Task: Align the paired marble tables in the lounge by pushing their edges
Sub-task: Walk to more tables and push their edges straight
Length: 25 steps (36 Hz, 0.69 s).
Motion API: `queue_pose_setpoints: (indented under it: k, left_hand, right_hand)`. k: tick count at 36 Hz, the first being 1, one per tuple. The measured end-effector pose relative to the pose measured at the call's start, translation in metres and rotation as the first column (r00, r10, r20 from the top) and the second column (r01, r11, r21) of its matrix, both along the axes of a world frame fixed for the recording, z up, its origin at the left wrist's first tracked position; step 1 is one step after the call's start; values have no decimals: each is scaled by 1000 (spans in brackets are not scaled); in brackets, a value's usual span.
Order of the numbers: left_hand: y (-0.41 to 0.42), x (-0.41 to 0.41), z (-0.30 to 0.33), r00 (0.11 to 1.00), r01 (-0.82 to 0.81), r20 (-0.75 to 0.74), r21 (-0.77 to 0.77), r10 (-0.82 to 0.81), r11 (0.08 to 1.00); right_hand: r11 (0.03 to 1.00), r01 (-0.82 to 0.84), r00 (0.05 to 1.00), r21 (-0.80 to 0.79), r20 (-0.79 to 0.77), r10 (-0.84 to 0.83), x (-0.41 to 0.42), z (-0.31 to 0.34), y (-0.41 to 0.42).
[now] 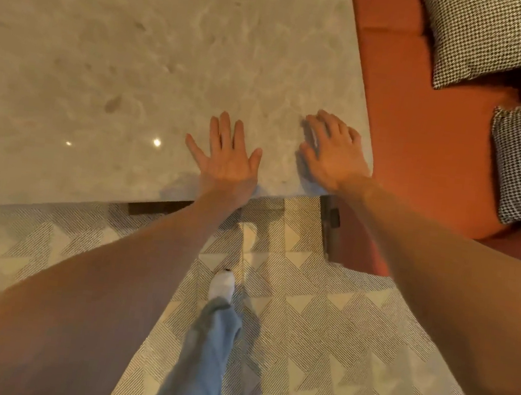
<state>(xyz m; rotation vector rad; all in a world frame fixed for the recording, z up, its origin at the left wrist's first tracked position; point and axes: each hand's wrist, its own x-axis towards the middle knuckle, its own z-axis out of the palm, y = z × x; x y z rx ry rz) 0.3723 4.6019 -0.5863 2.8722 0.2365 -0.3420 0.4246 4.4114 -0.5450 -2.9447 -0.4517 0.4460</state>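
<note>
Two houndstooth cushions lie on an orange sofa beside a triangle-patterned rug.

Sofa close beside table

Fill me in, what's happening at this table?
A person leans over a marble table with both palms flat on its top, near the corner closest to them. The left hand has its fingers spread; the right hand sits by the edge next to an orange sofa holding two checked cushions. Only this one table shows. They stand on a patterned rug.
</note>
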Motion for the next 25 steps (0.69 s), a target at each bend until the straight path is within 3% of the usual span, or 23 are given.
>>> queue_pose_setpoints:
  k: [10, 25]
  left_hand:
    - [-22, -1, -18, 983, -104, 165, 141, 80, 985]
    - [-24, 1, -26, 949, -145, 301, 146, 95, 979]
  right_hand:
    - [999, -30, 978, 36, 206, 22, -9, -51, -20]
    - [995, -53, 908, 85, 418, 12, -4, -67, -23]
